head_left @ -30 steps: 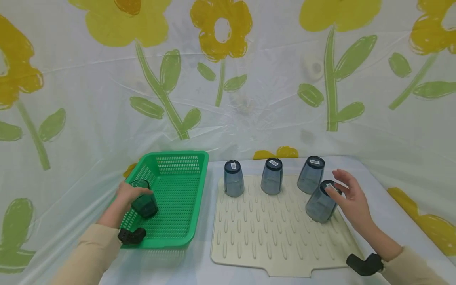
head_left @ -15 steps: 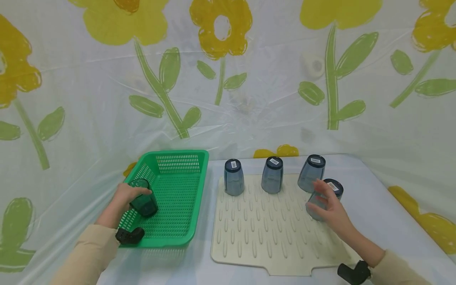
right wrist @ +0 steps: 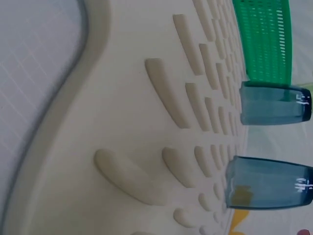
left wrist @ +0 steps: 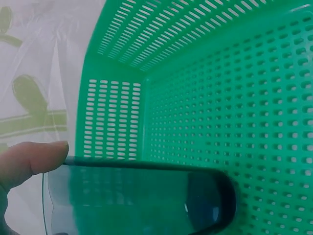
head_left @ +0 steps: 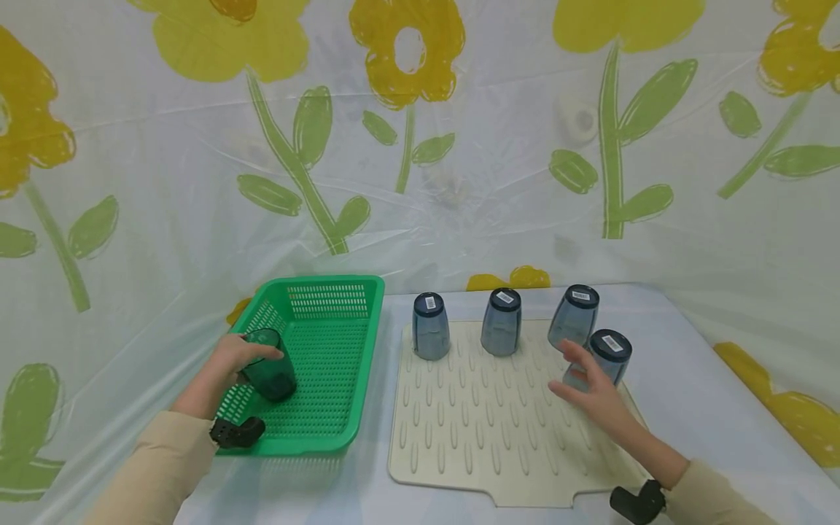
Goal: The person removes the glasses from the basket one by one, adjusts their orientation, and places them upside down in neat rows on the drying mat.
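Observation:
My left hand (head_left: 238, 354) pinches a dark tinted drinking glass (head_left: 274, 382) by its rim, inside the left part of the green basket (head_left: 369, 364). The glass has its base downward and leans a little. In the left wrist view the thumb (left wrist: 41, 155) lies at the rim of this glass (left wrist: 142, 198). Over the right side of the beige drying mat (head_left: 485, 437) is my right hand (head_left: 596, 394), fingers spread, holding nothing. It partly hides an upside-down glass (head_left: 610, 357) at the mat's right edge; whether they touch I cannot tell.
Along the mat's back edge stand three more upturned glasses: a left one (head_left: 430, 329), a middle one (head_left: 502, 326) and a right one (head_left: 574, 317). A flower-printed sheet (head_left: 499, 189) hangs behind the white table (head_left: 328, 488).
My right hand has moved left from beside the front right glass, passing across it. My left hand has stayed nearly in place, its glass shifting slightly to the right.

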Available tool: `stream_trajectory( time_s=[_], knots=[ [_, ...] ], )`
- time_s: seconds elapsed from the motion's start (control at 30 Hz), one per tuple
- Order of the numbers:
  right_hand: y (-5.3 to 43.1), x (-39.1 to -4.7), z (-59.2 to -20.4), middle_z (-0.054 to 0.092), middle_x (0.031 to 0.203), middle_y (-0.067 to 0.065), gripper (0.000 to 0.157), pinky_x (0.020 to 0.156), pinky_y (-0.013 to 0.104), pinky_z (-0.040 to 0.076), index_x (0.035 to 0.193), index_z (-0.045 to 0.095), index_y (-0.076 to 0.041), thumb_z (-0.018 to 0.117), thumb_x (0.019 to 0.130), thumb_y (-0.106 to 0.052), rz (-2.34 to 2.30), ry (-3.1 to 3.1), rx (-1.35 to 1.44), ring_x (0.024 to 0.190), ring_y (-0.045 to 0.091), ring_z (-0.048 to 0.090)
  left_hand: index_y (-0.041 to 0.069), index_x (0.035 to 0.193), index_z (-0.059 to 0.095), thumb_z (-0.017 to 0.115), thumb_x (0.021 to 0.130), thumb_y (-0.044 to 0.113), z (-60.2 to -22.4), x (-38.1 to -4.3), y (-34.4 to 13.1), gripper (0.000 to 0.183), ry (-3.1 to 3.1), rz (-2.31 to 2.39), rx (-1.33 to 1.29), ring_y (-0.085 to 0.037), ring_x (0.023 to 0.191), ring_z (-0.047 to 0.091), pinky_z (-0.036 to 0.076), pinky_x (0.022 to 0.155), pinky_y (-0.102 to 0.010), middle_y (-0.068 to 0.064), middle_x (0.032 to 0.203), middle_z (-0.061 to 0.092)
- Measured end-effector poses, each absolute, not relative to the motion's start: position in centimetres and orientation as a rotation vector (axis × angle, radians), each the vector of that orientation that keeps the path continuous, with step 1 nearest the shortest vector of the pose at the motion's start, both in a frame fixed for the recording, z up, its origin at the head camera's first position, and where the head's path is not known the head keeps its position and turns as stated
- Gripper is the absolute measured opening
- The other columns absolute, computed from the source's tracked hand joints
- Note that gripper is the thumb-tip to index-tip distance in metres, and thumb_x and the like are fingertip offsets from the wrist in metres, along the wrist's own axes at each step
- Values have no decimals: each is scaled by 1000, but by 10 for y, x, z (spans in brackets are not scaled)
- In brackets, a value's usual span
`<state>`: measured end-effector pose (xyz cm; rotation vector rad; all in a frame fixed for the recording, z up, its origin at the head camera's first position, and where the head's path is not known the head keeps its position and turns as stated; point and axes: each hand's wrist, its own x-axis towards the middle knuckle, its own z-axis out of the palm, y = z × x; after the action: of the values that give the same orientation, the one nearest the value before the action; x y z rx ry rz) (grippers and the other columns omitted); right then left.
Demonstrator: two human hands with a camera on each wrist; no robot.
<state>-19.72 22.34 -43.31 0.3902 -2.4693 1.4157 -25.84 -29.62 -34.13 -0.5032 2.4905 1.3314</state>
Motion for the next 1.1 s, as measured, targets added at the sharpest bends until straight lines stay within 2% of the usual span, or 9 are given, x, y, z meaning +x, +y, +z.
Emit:
stream_trajectory(
  time_s=[0.03,0.17,0.27,0.33,0.4,0.63,0.73,0.87,1.1],
  knots=[
    [223,-197,-433,39,134,22,64,88,10,36,137,31,3,64,84,-8,1412,-2479,386,112,-9,34,-10,141,-10,67,80,24,-341,-259,-296,104,2502,1315,-492,-51,127,19,38,93,-56,-35,144,-6],
    [222,-198,-437,38,135,21,64,89,10,35,138,30,2,64,85,-11,1438,-2517,372,116,5,37,-10,142,-5,66,81,26,-338,-259,-293,100,2562,1274,-462,-44,109,41,46,80,-48,-36,142,7],
    [221,-197,-437,37,136,21,66,88,8,34,139,28,2,64,85,-12,1457,-2535,366,119,18,38,-9,142,-4,66,81,27,-335,-258,-290,99,2584,1285,-444,-44,106,43,47,81,-48,-36,141,10],
    [221,-196,-438,36,137,22,66,88,8,33,139,28,2,64,85,-12,1459,-2546,359,120,27,37,-8,143,-5,65,81,28,-333,-257,-287,100,2587,1308,-433,-47,118,35,45,87,-51,-36,142,8],
    [220,-195,-437,36,137,22,67,89,9,33,139,27,3,64,85,-13,1467,-2554,351,120,33,36,-7,143,-5,65,81,29,-331,-256,-284,100,2600,1314,-423,-49,120,33,45,87,-51,-37,142,8],
    [220,-194,-439,37,136,22,66,92,14,36,139,28,2,63,86,-15,1436,-2579,339,121,36,37,-4,144,-7,64,82,31,-323,-252,-277,100,2634,1353,-370,-48,124,28,45,87,-50,-34,145,5],
    [220,-195,-441,36,136,23,66,97,29,38,139,28,2,63,86,-15,1430,-2585,325,122,37,36,-4,144,-6,64,82,32,-320,-252,-274,100,2642,1381,-339,-48,126,26,43,90,-51,-32,146,5],
    [219,-198,-443,36,137,23,67,98,50,34,139,27,2,63,86,-18,1434,-2603,280,123,39,36,-2,145,-5,64,83,33,-316,-251,-270,99,2654,1398,-298,-46,126,29,43,91,-51,-32,146,11],
    [216,-200,-442,34,138,25,67,99,55,33,139,26,2,62,87,-21,1472,-2646,225,124,42,35,-1,146,-3,62,84,34,-310,-250,-263,96,2669,1426,-260,-46,126,30,42,91,-50,-33,144,14]
  ],
)
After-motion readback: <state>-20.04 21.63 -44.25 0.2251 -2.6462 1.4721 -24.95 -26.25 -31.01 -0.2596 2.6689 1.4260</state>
